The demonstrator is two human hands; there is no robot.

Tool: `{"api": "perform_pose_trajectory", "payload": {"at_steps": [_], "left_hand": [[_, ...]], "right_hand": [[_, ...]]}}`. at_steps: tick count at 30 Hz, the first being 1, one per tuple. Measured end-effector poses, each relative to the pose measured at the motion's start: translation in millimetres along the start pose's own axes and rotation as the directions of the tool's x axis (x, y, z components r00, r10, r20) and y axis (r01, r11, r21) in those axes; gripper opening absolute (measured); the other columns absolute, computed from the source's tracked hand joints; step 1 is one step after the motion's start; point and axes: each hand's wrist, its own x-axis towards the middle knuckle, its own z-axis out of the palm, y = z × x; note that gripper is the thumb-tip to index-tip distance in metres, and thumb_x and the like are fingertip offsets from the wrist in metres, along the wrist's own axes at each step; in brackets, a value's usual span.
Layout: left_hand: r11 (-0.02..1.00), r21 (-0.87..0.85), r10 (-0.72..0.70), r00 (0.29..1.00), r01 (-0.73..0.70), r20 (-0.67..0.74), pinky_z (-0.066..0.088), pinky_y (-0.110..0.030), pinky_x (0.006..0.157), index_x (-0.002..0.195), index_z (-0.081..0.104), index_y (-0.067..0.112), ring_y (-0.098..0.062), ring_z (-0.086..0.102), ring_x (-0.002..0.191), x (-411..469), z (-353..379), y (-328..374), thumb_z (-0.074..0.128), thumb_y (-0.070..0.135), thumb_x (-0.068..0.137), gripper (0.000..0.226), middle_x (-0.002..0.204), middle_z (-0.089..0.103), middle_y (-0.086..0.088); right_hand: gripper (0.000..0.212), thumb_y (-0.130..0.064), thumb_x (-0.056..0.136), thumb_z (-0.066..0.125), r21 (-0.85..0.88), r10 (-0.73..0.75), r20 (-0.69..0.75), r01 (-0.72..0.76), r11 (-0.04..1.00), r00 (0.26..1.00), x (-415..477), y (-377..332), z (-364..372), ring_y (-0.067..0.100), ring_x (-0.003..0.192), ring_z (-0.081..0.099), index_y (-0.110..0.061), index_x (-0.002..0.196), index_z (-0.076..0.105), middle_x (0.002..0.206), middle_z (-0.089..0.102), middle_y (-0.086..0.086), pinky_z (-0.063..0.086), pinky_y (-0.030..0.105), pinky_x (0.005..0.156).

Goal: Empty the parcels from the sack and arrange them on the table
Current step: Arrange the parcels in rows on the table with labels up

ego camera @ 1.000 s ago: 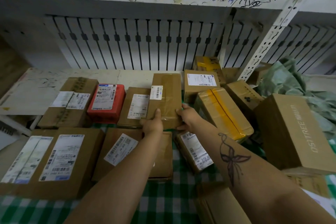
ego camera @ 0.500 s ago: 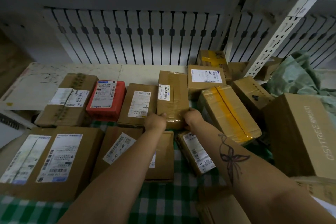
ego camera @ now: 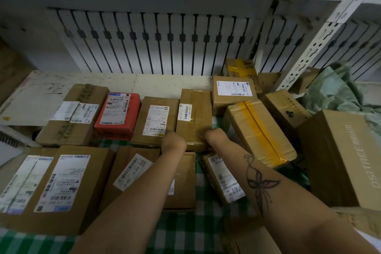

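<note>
1. parcels cover the bench [ego camera: 185,237] in two rough rows; the one in hand is the taped parcel [ego camera: 194,113], in the back row about midway along the far edge.
2. the left hand [ego camera: 174,143] is at its near left corner and the right hand [ego camera: 215,137] at its near right corner. each grip is closed on that corner, knuckles up, fingertips curled out of sight.
3. holding both near corners looks meant to steer and square the parcel from the one end within reach, since its flanks are boxed in.
4. it sits just beside the white-labelled parcel [ego camera: 156,119] on its left and near the yellow-taped parcel [ego camera: 257,132] on its right, which lies askew. the close fit seems chosen to save room and extend the row that includes the red parcel [ego camera: 118,115].
5. its long axis runs from the near edge toward the far edge, broad face up. a small barcode label shows on top at the left side, likely so it can be read.
6. its near end seems to overlap a front-row box; i cannot tell whether it lies flat.
7. the green sack [ego camera: 338,93] lies crumpled toward the far right corner with parcels heaped beside it, so i judge the arranging well along but unfinished.
</note>
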Motion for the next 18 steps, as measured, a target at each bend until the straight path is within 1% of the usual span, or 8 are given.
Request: {"api": "perform_pose_trajectory", "payload": {"at_steps": [2,5,6,8,11,14,16,18], "left_hand": [[0.995,0.088,-0.04,0.999,0.04,-0.007,0.046,-0.036,0.095,0.12,0.054,0.004,-0.03,0.053,0.116,-2.0,-0.3,-1.6,0.045,0.012,0.093,0.029,0.125,0.055,-0.015],[0.981,0.181,-0.068,0.998,0.065,0.011,0.043,-0.039,0.101,0.116,0.057,0.006,-0.028,0.051,0.116,-6.4,0.3,-1.5,0.048,0.014,0.091,0.028,0.124,0.055,-0.013],[0.979,0.194,-0.071,0.997,0.065,0.023,0.043,-0.039,0.102,0.118,0.056,0.006,-0.028,0.05,0.118,-7.8,0.8,-0.3,0.048,0.014,0.091,0.029,0.127,0.054,-0.013],[0.976,0.208,-0.073,0.997,0.066,0.027,0.04,-0.039,0.105,0.124,0.053,0.005,-0.028,0.046,0.123,-11.0,1.6,2.0,0.047,0.014,0.091,0.034,0.132,0.049,-0.013],[0.986,0.161,-0.039,0.999,0.033,0.036,0.042,-0.04,0.103,0.127,0.05,0.005,-0.03,0.046,0.122,-15.0,1.7,-0.5,0.048,0.015,0.091,0.038,0.134,0.047,-0.014],[0.998,0.051,0.035,0.999,-0.037,0.029,0.046,-0.041,0.098,0.129,0.045,0.006,-0.032,0.048,0.119,-21.0,0.2,-7.5,0.052,0.016,0.089,0.042,0.131,0.047,-0.015],[0.996,-0.008,0.084,0.996,-0.084,-0.006,0.043,-0.041,0.099,0.131,0.04,0.008,-0.033,0.044,0.123,-26.7,-2.0,-11.3,0.055,0.015,0.087,0.047,0.133,0.044,-0.015],[0.985,-0.037,0.167,0.985,-0.169,-0.041,0.04,-0.04,0.101,0.136,0.037,0.009,-0.033,0.038,0.128,-34.3,-4.3,-13.2,0.053,0.012,0.088,0.05,0.139,0.04,-0.015]], "right_hand": [[0.031,-0.017,0.098,0.038,-0.094,-0.031,0.033,0.034,0.995,0.999,-2.3,-1.1,2.5,0.029,0.115,0.056,-0.004,0.119,0.057,0.124,0.059,0.016,0.047,0.036,0.1],[0.034,-0.021,0.097,0.039,-0.206,-0.099,0.066,0.111,0.972,0.993,-5.4,-2.6,7.6,0.028,0.113,0.057,-0.005,0.12,0.058,0.125,0.059,0.014,0.046,0.032,0.09],[0.036,-0.021,0.096,0.04,-0.227,-0.109,0.066,0.121,0.966,0.992,-6.4,-2.0,9.1,0.029,0.116,0.056,-0.004,0.124,0.056,0.127,0.057,0.015,0.044,0.032,0.09],[0.039,-0.019,0.096,0.041,-0.291,-0.11,0.061,0.123,0.949,0.992,-8.0,0.7,11.0,0.031,0.123,0.05,-0.002,0.129,0.052,0.133,0.053,0.016,0.042,0.036,0.099],[0.035,-0.023,0.096,0.04,-0.412,-0.125,-0.008,0.111,0.905,0.992,-12.8,4.9,10.1,0.029,0.123,0.049,-0.008,0.125,0.055,0.131,0.054,0.012,0.042,0.039,0.103],[0.039,-0.029,0.094,0.04,-0.447,-0.135,-0.06,0.094,0.889,0.989,-15.8,5.4,10.5,0.031,0.127,0.044,-0.012,0.128,0.051,0.135,0.05,0.014,0.038,0.042,0.104],[0.039,-0.03,0.094,0.04,-0.459,-0.178,-0.071,0.127,0.88,0.981,-18.5,3.9,11.8,0.033,0.125,0.045,-0.014,0.128,0.049,0.133,0.051,0.014,0.038,0.043,0.102],[0.036,-0.03,0.093,0.041,-0.462,-0.215,-0.074,0.158,0.873,0.974,-23.3,2.8,12.6,0.033,0.121,0.048,-0.015,0.125,0.051,0.13,0.053,0.014,0.041,0.043,0.101]]}}
